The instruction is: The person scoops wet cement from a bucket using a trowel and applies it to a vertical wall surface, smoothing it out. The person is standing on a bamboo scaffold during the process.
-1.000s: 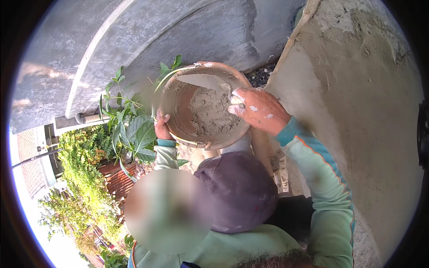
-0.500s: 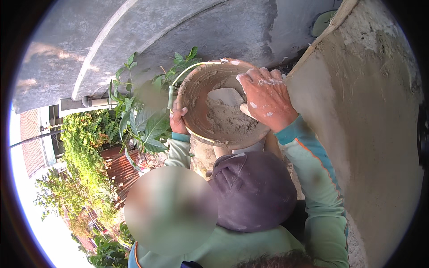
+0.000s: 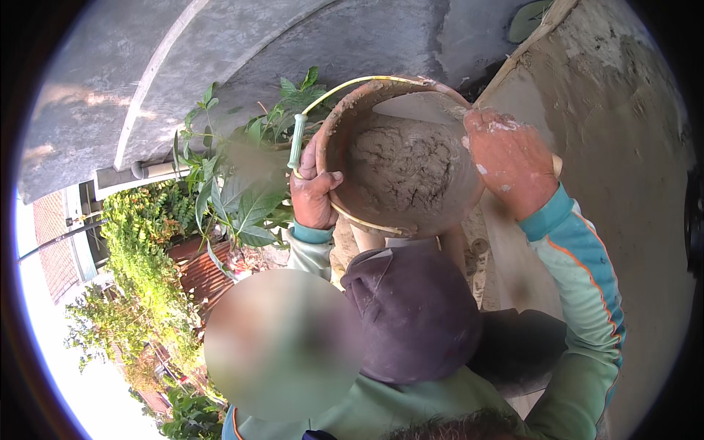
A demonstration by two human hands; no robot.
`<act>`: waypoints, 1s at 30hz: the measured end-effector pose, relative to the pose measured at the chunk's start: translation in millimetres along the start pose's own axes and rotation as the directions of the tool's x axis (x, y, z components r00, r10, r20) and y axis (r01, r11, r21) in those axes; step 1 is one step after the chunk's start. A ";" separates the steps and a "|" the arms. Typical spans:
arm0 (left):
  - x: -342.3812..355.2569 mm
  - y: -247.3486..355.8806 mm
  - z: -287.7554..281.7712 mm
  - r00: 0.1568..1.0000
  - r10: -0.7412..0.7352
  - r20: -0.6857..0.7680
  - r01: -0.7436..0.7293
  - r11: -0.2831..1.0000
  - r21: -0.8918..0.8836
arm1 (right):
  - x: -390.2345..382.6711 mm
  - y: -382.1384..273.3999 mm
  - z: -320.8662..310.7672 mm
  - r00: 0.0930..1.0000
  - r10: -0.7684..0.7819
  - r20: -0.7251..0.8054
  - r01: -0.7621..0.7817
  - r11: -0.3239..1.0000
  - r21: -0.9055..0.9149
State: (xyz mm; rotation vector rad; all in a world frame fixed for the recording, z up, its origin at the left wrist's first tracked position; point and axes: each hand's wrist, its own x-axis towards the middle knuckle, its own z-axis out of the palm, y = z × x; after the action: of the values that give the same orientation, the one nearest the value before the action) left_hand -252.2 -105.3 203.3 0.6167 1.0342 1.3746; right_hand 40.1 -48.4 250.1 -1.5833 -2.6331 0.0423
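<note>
A round bucket (image 3: 331, 110), brown and smeared with mortar, is tilted so that its mouth faces me. My left hand (image 3: 314, 192) grips its left rim, the thumb hooked over the edge. A heap of wet grey mortar (image 3: 405, 158) lies inside. The thin yellowish bail with its pale green grip (image 3: 297, 141) rests by the left rim. At the right rim, my right hand (image 3: 510, 158) is closed around a trowel, whose wooden handle end (image 3: 558, 166) sticks out past the palm. I cannot clearly make out the blade.
A grey wall (image 3: 352, 40) runs along the top. Partly plastered wall surface (image 3: 616, 220) fills the right side. Leafy plants (image 3: 249, 209) stand close to the left hand. A rounded dark purple cloth shape (image 3: 422, 315) is below the bucket. A blurred disc hides the lower left.
My right hand has moved right from over the bucket's inside to its right rim, with the trowel. The bucket has shifted slightly right, and my left hand shows more fully on it.
</note>
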 end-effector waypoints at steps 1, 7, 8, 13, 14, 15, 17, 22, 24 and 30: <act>-4.1 -2.4 6.1 1.000 0.009 -0.026 -0.007 0.999 0.042 | -5.6 10.7 0.0 0.996 -0.028 0.087 0.028 1.000 -0.007; -14.8 -17.3 51.1 0.998 0.058 -0.024 -0.053 0.984 0.170 | -69.0 34.0 42.9 0.935 -0.250 0.252 0.131 0.902 0.412; -17.0 -22.7 54.0 0.995 0.096 -0.031 -0.087 0.975 0.206 | -72.2 15.9 48.1 0.951 -0.215 0.222 0.073 0.854 0.514; -20.5 -21.1 57.9 0.992 0.122 -0.045 -0.104 0.952 0.288 | -65.5 -5.9 39.8 0.744 -0.170 0.646 -0.429 0.620 0.657; -21.1 -20.7 54.4 0.993 0.107 -0.053 -0.090 0.964 0.252 | -66.4 -6.3 32.4 0.706 -0.183 0.685 -0.501 0.555 0.664; -21.1 -20.0 46.7 0.994 0.090 -0.057 -0.076 0.974 0.215 | -66.9 -7.9 31.5 0.713 -0.190 0.675 -0.480 0.570 0.667; -15.8 -17.7 44.3 0.997 0.081 -0.019 -0.078 0.987 0.141 | -73.1 0.4 25.8 0.728 -0.166 0.665 -0.452 0.612 0.649; 5.4 -13.8 -43.8 0.995 0.053 -0.088 -0.051 0.998 0.027 | -66.1 11.9 11.2 0.852 0.003 0.524 -0.363 0.725 0.585; 0.7 -16.5 -91.1 0.996 0.023 -0.089 -0.020 0.999 0.040 | -66.4 23.5 -2.4 0.860 0.007 0.510 -0.360 0.717 0.597; 3.4 -26.5 -95.0 0.993 0.027 -0.118 -0.025 1.000 0.011 | -74.3 68.8 -37.2 0.846 -0.107 0.522 -0.414 0.483 0.772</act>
State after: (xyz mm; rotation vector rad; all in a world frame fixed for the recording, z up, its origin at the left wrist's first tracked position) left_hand -321.9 -125.6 136.5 0.5630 1.1317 1.4436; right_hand 138.2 -82.2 279.8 -1.4577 -1.9863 1.7453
